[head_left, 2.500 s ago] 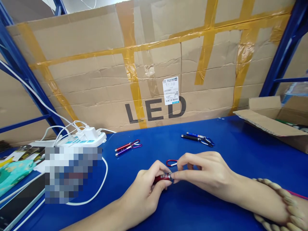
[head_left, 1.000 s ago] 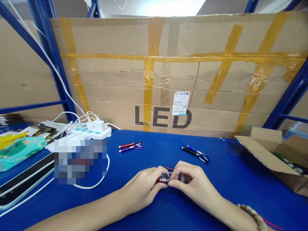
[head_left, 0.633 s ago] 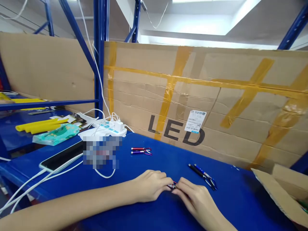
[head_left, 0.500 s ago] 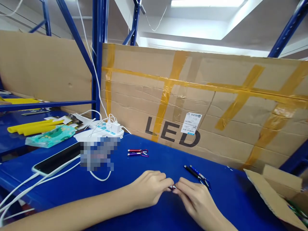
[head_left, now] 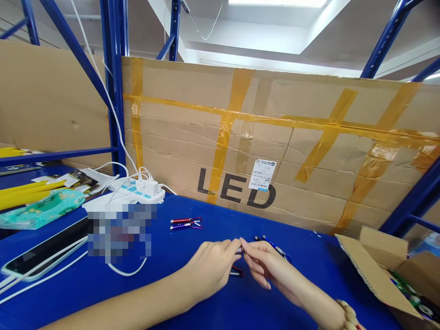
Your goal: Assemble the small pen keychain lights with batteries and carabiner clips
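Observation:
My left hand (head_left: 209, 268) and my right hand (head_left: 263, 266) meet over the blue table (head_left: 192, 302), both pinching a small red keychain flashlight (head_left: 239, 251). Its red clip (head_left: 236, 272) hangs below my fingers. Most of the flashlight is hidden by my fingertips. A red and a purple keychain flashlight (head_left: 185, 223) lie together further back on the left. A blue and a black one (head_left: 275, 247) lie just behind my right hand.
A large taped cardboard sheet marked LED (head_left: 275, 137) stands along the table's back. A white power strip with chargers (head_left: 137, 191) and cables, a phone (head_left: 44, 254) and a teal packet (head_left: 41, 208) lie at left. An open cardboard box (head_left: 392, 275) sits at right.
My hands have lifted slightly off the table with the red flashlight, and its clip now dangles below. The view has shifted to the right since half a second ago.

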`<state>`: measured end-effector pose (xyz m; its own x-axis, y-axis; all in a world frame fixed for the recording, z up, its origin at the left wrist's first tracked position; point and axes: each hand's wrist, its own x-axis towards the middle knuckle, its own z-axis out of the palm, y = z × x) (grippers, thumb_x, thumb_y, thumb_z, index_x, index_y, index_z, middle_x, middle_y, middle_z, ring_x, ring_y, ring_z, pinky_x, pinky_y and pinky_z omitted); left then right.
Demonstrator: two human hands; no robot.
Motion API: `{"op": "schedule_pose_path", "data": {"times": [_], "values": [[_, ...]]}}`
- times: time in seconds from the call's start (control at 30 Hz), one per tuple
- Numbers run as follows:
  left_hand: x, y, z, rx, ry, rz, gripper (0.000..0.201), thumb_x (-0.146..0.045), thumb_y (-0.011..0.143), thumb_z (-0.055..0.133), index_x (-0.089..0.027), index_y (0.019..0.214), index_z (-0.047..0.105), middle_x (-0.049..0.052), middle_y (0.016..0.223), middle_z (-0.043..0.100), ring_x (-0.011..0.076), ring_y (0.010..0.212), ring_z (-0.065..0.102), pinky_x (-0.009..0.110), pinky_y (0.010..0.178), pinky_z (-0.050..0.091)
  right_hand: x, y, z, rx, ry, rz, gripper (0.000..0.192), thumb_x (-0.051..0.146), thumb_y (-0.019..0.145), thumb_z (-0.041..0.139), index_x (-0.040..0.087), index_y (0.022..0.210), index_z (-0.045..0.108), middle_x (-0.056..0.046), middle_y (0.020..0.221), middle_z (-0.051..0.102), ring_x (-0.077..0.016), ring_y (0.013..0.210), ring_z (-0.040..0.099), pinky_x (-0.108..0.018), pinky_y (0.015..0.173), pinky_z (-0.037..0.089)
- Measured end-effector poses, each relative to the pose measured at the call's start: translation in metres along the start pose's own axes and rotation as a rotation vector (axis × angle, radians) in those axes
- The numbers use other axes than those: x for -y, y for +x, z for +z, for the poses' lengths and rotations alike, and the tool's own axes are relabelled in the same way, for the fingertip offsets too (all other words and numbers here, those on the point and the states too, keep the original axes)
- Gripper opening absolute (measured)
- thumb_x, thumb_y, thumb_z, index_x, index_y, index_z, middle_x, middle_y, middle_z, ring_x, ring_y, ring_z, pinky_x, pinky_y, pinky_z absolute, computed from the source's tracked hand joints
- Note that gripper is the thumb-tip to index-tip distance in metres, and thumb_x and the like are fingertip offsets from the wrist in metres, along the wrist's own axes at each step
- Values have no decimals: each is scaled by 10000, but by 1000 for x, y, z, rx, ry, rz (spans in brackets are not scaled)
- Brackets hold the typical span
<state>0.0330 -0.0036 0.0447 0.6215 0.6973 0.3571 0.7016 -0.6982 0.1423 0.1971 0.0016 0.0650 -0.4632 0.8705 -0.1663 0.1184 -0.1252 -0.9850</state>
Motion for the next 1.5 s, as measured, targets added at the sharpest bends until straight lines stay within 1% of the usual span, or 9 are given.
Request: {"op": "schedule_pose_path", "data": {"times": [0.2, 0.37, 0.47, 0.53, 0.73, 0.93, 1.13, 1.37, 1.5], "values": [[5, 5, 1, 32, -228, -80, 160, -186, 923, 312, -204, 979, 461, 33, 885, 656, 210, 750, 634, 263, 594, 418, -3, 12, -4, -34, -156, 3, 591, 713, 677, 499, 167, 470, 411, 93, 354, 306, -35, 296, 347, -141, 302, 257], [13, 0, 5, -20, -538, -179, 167, -239, 918, 320, -211, 842, 466, -8, 741, 601, 159, 680, 577, 234, 611, 377, -9, 20, -13, -162, -465, -154, 614, 716, 761, 342, 162, 569, 526, 59, 373, 393, -70, 317, 383, -182, 330, 303], [17, 0, 13, -43, -741, -272, 204, -291, 914, 317, -206, 757, 416, -45, 610, 494, 122, 566, 484, 216, 558, 344, -8, 18, -23, -241, -765, -269, 392, 532, 761, 550, 158, 699, 647, 11, 559, 551, -90, 462, 490, -202, 457, 392], [20, 0, 20, -23, -827, -341, 262, -331, 920, 283, -205, 711, 377, -59, 558, 437, 112, 522, 433, 213, 533, 327, -9, 14, -26, -177, -939, -259, 236, 395, 696, 674, 186, 802, 696, -8, 712, 620, -99, 534, 532, -208, 524, 423], [22, 0, 38, -10, -873, -425, 293, -377, 923, 255, -205, 707, 350, -63, 573, 434, 110, 532, 414, 229, 543, 320, -26, 10, -18, -30, -1157, -304, 136, 189, 731, 650, 238, 846, 704, 12, 814, 643, -109, 646, 602, -189, 598, 449], [26, -2, 38, -15, -789, -438, 153, -280, 834, 468, -206, 765, 354, -63, 607, 451, 113, 533, 448, 221, 508, 312, -46, 20, -8, -127, -1504, -683, 177, 122, 820, 505, 174, 785, 671, -42, 749, 662, -170, 681, 632, -222, 523, 485], [32, -4, 33, -2, -646, -433, 66, -234, 857, 439, -206, 819, 393, -25, 644, 481, 139, 544, 481, 231, 508, 309, -50, 22, -2, -279, -1407, -941, 334, 222, 933, 340, 154, 895, 665, -79, 880, 706, -162, 749, 680, -238, 615, 563], [28, 1, 31, -30, -1035, -352, 186, -121, 850, 389, -205, 697, 325, -59, 564, 433, 98, 528, 435, 208, 531, 343, -49, 8, 2, -399, -1249, -941, 218, 225, 887, 474, 180, 954, 676, -67, 948, 703, -178, 824, 677, -277, 749, 577], [22, -1, 29, -63, -1178, -311, 183, -118, 849, 380, -206, 706, 305, -69, 573, 424, 78, 514, 408, 199, 523, 332, -45, 4, 4, -378, -1152, -936, 267, 171, 900, 425, 182, 1059, 640, -69, 888, 698, -156, 770, 669, -245, 668, 579]]}}
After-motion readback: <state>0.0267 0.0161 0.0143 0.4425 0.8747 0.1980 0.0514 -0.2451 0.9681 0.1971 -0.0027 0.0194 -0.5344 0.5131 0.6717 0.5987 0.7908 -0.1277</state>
